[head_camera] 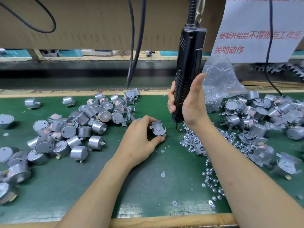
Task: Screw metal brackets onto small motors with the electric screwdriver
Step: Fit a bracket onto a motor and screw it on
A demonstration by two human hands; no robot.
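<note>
My left hand (pixel 139 134) grips a small silver motor with a metal bracket (pixel 158 128) laid on top, holding it on the green mat. My right hand (pixel 189 102) wraps around the black electric screwdriver (pixel 187 69), which hangs upright from a cable. Its bit tip (pixel 176 127) points down just right of the bracket, over the edge of a pile of loose screws (pixel 213 142).
A heap of bare motors (pixel 70 127) lies to the left. Motors with brackets (pixel 263 116) are piled at the right. A clear bag of screws (pixel 218 83) stands behind my right hand. Black cables (pixel 134 46) hang at the back. The wooden bench edge (pixel 164 221) runs along the front.
</note>
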